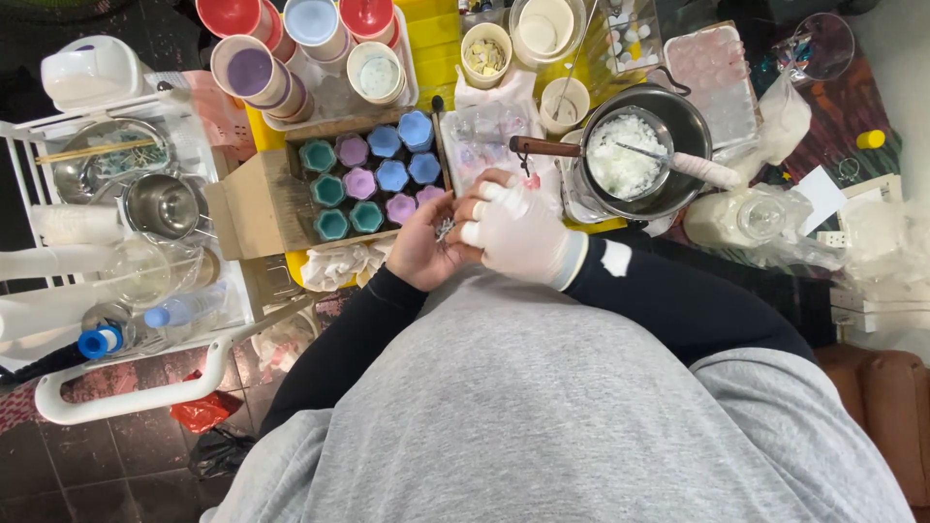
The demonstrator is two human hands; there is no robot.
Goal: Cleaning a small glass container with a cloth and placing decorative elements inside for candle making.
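The left hand (423, 247), bare, lies cupped palm-up just below the cardboard box (254, 199), its fingers curled loosely to keep a small heap of metal pieces (445, 230) from spilling. The right hand (518, 232), in a white glove, bends over that palm with fingertips pinched at the heap, seemingly picking one piece out; whether one is already gripped cannot be told. The box of teal, purple and blue moulds (373, 179) sits directly ahead, and the pot of white flakes (630, 155) stands just right, both within easy reach.
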